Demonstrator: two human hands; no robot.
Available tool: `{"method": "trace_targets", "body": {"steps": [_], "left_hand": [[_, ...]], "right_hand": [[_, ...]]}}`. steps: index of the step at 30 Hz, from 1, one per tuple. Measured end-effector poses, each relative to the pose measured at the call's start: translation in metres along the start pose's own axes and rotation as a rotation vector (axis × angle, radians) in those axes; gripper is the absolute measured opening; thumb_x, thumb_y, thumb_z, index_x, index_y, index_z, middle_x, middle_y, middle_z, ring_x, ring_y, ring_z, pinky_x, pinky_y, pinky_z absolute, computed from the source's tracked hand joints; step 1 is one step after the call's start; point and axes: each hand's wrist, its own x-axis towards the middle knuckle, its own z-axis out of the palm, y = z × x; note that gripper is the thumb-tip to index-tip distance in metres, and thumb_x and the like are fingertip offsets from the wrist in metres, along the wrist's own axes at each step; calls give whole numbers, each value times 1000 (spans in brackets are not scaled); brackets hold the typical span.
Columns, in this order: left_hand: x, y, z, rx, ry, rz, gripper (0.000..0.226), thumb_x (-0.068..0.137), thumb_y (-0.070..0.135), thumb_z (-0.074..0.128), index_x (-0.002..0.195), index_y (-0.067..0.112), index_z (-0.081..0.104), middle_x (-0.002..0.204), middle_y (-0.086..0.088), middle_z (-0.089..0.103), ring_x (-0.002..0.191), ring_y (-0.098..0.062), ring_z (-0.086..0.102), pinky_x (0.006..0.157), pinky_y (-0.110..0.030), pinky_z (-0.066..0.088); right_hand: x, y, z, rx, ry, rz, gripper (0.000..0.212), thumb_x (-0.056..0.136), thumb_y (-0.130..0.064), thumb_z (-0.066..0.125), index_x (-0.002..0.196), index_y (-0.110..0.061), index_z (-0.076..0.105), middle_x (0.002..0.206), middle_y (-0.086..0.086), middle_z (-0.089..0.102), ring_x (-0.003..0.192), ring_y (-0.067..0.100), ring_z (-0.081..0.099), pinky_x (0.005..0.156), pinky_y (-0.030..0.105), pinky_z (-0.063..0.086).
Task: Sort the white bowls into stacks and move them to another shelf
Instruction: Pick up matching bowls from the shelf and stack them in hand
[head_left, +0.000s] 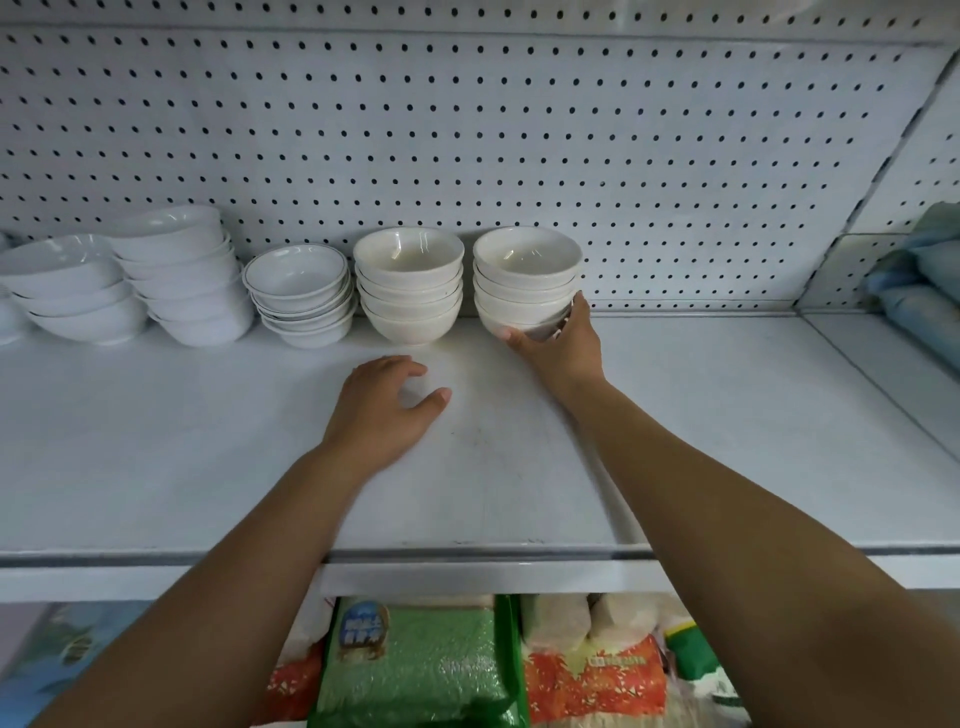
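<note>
Several stacks of white bowls stand in a row at the back of the white shelf (208, 467). My right hand (558, 345) grips the bottom of the rightmost stack of deep cream bowls (525, 273), thumb in front and fingers round its right side. A second like stack (409, 283) stands just left of it. Further left are a stack of shallow rimmed dishes (298, 293) and two stacks of wide white bowls (182, 273) (72, 288). My left hand (387, 402) hovers over the shelf in front of the middle stack, fingers loosely curled, holding nothing.
A white pegboard wall (519, 130) backs the shelf. Blue packages (924, 280) lie at the far right. Below the shelf edge sit bags of rice, one green (415, 670) and one orange (592, 680).
</note>
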Motion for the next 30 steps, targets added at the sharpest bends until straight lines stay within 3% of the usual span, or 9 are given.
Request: {"method": "trace_targets", "body": {"steps": [3,6,10,15,21,23,25,28,30], "left_hand": [[-7,1,-12,-73,-39,-33,50,91,48,73,133,24,63,141,5,58,129,-15,54,104,-27,40],[-24,4,-26,-31,-44,4,59,92,52,70,143,25,55,148,7,53,137,-16,49,108,-27,36],[-70,10,-45,-72,20,17,64,91,55,69,147,29,51,150,10,51,136,-9,46,108,-25,33],[-156,-10,-78,-103,158,-68,61,90,49,73,144,29,54,143,14,52,124,3,41,103,-20,32],[-284,-60,-138,-79,312,-270,58,87,34,82,139,21,60,131,8,59,120,-5,52,96,-11,37],[-333,-73,-157,-71,374,-334,59,85,42,83,136,20,62,128,6,62,117,-9,58,95,-9,39],[-385,-83,-172,-17,416,-394,61,84,50,76,137,24,61,130,14,59,119,-3,52,95,-4,33],[-464,-94,-189,63,440,-543,64,87,53,71,145,30,54,139,22,50,125,4,40,103,-17,28],[-514,-101,-199,84,466,-652,66,89,52,71,147,29,52,148,16,50,129,-1,44,102,-19,29]], "right_hand": [[-15,-10,-14,-174,-90,28,64,84,-44,80,131,-13,48,119,0,59,109,20,57,81,27,39],[-43,-19,-33,-362,-109,-31,63,92,-48,71,138,-10,51,131,8,63,119,27,60,82,30,41],[-97,-33,-37,-419,-208,-138,78,92,-51,70,155,-15,40,153,3,51,141,23,47,108,28,37],[-172,-52,-10,-312,-399,-247,81,87,-49,76,155,-28,40,157,-8,45,143,14,44,118,32,36],[-268,-81,45,-322,-668,-380,79,86,-45,79,154,-32,41,156,-10,45,141,9,42,106,17,29],[-304,-93,66,-294,-756,-408,80,84,-43,82,152,-31,43,151,-10,49,131,0,44,101,13,30],[-341,-103,85,-264,-834,-446,79,81,-42,84,150,-31,47,142,-13,54,116,-9,42,95,9,31],[-399,-111,114,-207,-941,-506,71,81,-36,86,144,-26,53,120,-31,53,95,-33,39,82,-7,26],[-439,-116,133,-195,-1018,-511,70,81,-39,86,142,-26,54,120,-26,54,100,-24,44,85,-9,27]]}}
